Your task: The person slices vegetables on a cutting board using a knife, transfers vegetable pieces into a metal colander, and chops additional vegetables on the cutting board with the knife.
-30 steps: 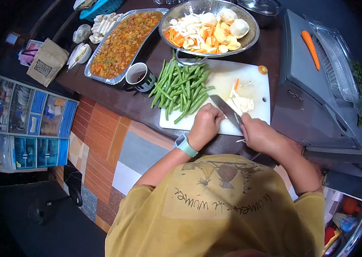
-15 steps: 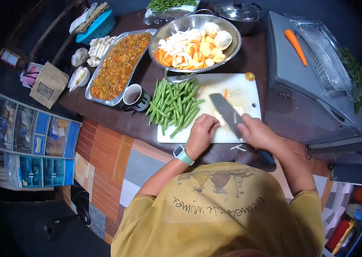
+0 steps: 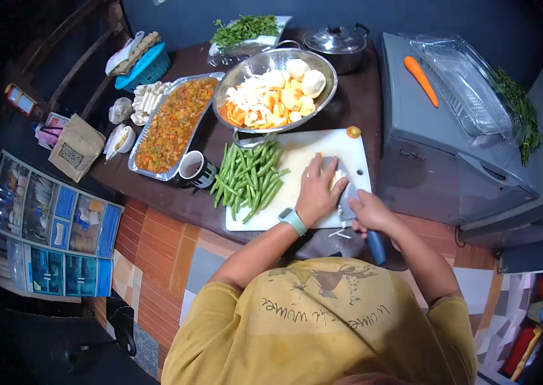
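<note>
My right hand (image 3: pixel 369 210) grips a knife by its blue handle (image 3: pixel 376 247). The broad grey blade (image 3: pixel 348 204) lies low over the white cutting board (image 3: pixel 295 157), beside small pale cut pieces (image 3: pixel 340 174). On the board, palm down, my left hand (image 3: pixel 318 194) has its fingers stretched forward and thumb apart, next to the blade; whether it touches the blade I cannot tell. A pile of green beans (image 3: pixel 250 176) covers the board's left side. An orange carrot end (image 3: pixel 353 132) sits at its far right corner.
Behind the board stands a steel colander (image 3: pixel 329 96) of cut vegetables and peeled potatoes. To the left are a foil tray (image 3: pixel 135 151) of stew and a cup (image 3: pixel 194 168). A lidded pot (image 3: pixel 334 42) stands behind. A carrot (image 3: pixel 421 81) lies on the grey fridge (image 3: pixel 406 128) at right.
My left hand has gone from curled fingers to stretched ones and moved forward beside the blade. The knife has swung lower, its handle now toward me. The camera view has shifted slightly.
</note>
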### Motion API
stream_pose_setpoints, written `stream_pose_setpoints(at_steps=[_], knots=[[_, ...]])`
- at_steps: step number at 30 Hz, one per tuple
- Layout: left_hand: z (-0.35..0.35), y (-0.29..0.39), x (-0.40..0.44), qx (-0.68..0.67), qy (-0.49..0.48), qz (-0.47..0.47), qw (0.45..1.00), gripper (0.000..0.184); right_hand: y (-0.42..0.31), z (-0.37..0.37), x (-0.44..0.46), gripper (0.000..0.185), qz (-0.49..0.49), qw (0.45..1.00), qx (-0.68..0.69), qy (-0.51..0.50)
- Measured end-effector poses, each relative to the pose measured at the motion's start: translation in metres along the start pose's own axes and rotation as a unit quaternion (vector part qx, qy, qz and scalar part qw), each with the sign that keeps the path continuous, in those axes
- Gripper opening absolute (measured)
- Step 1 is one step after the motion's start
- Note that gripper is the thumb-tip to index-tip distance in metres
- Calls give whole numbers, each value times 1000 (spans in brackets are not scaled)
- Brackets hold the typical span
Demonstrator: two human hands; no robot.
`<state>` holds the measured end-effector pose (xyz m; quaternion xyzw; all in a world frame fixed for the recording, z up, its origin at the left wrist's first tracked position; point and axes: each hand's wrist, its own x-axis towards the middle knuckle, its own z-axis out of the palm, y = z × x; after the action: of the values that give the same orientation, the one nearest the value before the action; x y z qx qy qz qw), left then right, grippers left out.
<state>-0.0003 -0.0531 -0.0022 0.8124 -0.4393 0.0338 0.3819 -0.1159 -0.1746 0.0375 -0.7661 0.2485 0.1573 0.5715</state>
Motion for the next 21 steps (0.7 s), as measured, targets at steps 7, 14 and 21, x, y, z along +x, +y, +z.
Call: stream_pose_setpoints(at_steps=[7,14,21], knots=[[6,-14,3,-67,138,-69,986,42,-27,34,21,21,-79,996,41,-14],[-32,16,18,-119,246,18,962,36,-65,30,-3,18,-210,973,-66,65],[-121,-34,145,-35,360,83,928,30,-182,0,31,20,-269,953,-106,93]])
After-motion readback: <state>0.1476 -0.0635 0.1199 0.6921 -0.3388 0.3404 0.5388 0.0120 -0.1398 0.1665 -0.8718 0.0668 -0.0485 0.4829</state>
